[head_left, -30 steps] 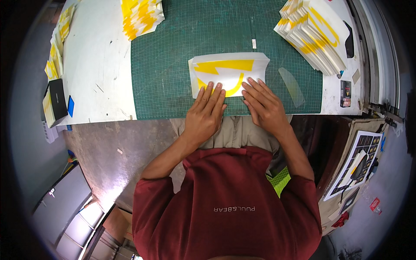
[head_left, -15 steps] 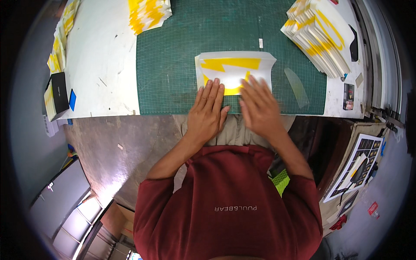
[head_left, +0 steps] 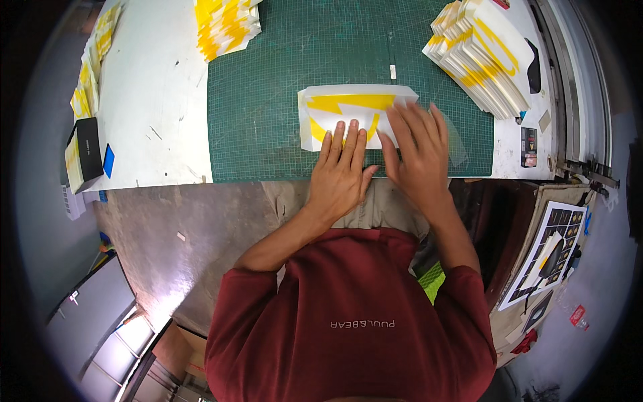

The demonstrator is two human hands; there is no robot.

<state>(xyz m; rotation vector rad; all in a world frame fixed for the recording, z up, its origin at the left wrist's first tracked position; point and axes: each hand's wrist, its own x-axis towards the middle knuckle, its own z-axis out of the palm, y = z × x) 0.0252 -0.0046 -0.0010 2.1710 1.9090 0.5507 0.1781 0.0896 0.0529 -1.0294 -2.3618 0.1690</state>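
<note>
A white sheet with yellow shapes (head_left: 348, 102) and a pale, translucent border lies on the green cutting mat (head_left: 281, 40) near the table's front edge. My left hand (head_left: 341, 171) rests flat on the lower middle of the sheet, its fingers stretched out. Over the sheet's right end is my right hand (head_left: 418, 151), fingers spread and partly smeared by motion. Whether its fingertips touch the sheet I cannot tell. A clear film strip (head_left: 457, 142) lies on the mat just right of that hand, partly hidden behind it.
Stacked white-and-yellow pieces (head_left: 479, 63) stand at the back right, and another pile (head_left: 226, 27) sits at the back left of the mat. A black box (head_left: 87, 154) and a blue piece (head_left: 108, 161) are at the far left. At right lies a small dark pack (head_left: 529, 146).
My right hand has moved right and slightly up, toward the sheet's right end. My left hand has shifted right, toward the middle of the sheet.
</note>
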